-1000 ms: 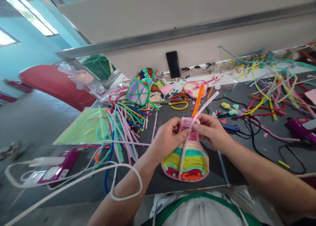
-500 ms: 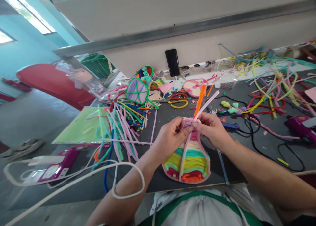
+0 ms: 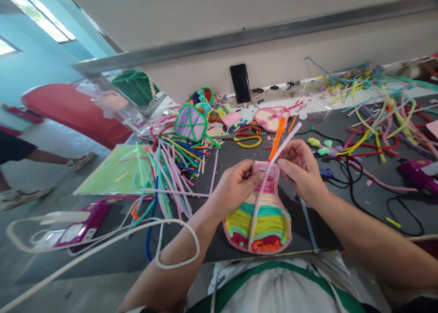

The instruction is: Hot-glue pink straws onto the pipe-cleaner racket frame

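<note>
A vase-shaped craft piece [image 3: 272, 221] with a pink fuzzy border and striped yarn-like filling lies at the table's front edge. Its narrow neck is pinched between the thumb and fingers of my left hand [image 3: 242, 180]. A pale pink pipe cleaner [image 3: 258, 199] runs lengthwise over the piece and sticks out past the neck. Beside it an orange pipe cleaner [image 3: 278, 137] juts from the top. My right hand [image 3: 303, 169] is just right of the neck, thumb and loosely bent fingers apart, close to the pink pipe cleaner; I see nothing gripped in it.
Loose pipe cleaners [image 3: 171, 176] lie left on a green sheet [image 3: 106, 171]. Scissors [image 3: 248, 142], a phone [image 3: 240, 82] and a heart-shaped piece [image 3: 272, 117] are farther back. A blue-handled tool [image 3: 326, 172] and black cables lie right. A white cable [image 3: 112, 244] crosses by my left forearm.
My right hand has let go at the neck and moved slightly up and right, its fingers parting. My left hand keeps its pinch. A walking person's legs have come into view at far left.
</note>
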The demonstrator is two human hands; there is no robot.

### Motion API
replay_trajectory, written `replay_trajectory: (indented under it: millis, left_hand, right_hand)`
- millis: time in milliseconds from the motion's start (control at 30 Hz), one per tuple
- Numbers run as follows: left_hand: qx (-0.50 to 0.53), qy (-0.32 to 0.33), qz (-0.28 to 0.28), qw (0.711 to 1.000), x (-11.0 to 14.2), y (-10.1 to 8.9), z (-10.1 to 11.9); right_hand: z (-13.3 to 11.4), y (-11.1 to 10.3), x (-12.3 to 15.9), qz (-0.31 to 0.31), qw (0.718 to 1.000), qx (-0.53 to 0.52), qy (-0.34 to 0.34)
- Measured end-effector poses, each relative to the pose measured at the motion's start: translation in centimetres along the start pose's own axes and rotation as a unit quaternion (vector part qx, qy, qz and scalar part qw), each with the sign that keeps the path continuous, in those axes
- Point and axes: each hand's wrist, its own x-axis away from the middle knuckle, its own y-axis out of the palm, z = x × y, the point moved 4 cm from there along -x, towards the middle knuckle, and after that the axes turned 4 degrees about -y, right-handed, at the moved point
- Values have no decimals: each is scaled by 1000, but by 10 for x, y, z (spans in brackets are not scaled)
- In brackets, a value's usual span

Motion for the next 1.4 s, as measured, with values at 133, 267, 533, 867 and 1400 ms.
replay_trajectory:
  millis: [133, 267, 533, 867, 1400]
  left_hand:
    - [-16, -2, -7, 1000, 1, 1, 1]
    - [-37, 2, -23, 999, 0, 4, 1]
    - [-50, -9, -39, 998, 1, 5, 2]
    - [71, -62, -35, 995, -5, 10, -9]
    - [168, -132, -21, 977, -3, 15, -18]
  right_hand:
    - [-2, 0, -1, -14, 997, 70, -20]
    - [-10, 0, -3, -20, 974, 195, -110]
    - [-9, 1, -4, 0, 963, 219, -156]
    - [-3, 5, -6, -3, 970, 218, -111]
    - [5, 7, -4, -13, 973, 218, -71]
